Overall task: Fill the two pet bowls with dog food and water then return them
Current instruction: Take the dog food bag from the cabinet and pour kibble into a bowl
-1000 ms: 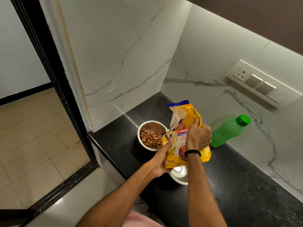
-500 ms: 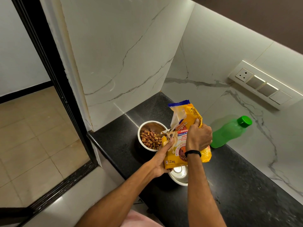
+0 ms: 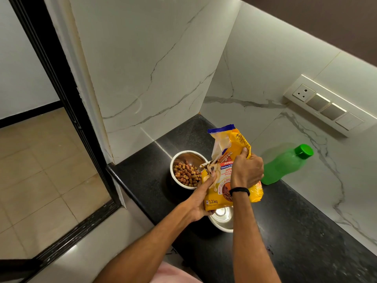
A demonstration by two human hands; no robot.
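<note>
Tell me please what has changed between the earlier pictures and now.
Nothing visibly changed. Both hands, left and right, keep their hold on the yellow dog food bag. The kibble bowl, the empty bowl and the green bottle stayed in place.

light: bright strip along upper wall | glare: counter (image 3: 306,231) | edges: wide-angle bowing | focus: sharp

bowls: 2 (image 3: 188,160) (image 3: 221,223) | food bags: 1 (image 3: 234,160) | green bottles: 1 (image 3: 285,165) | hands: 2 (image 3: 199,201) (image 3: 246,170)
</note>
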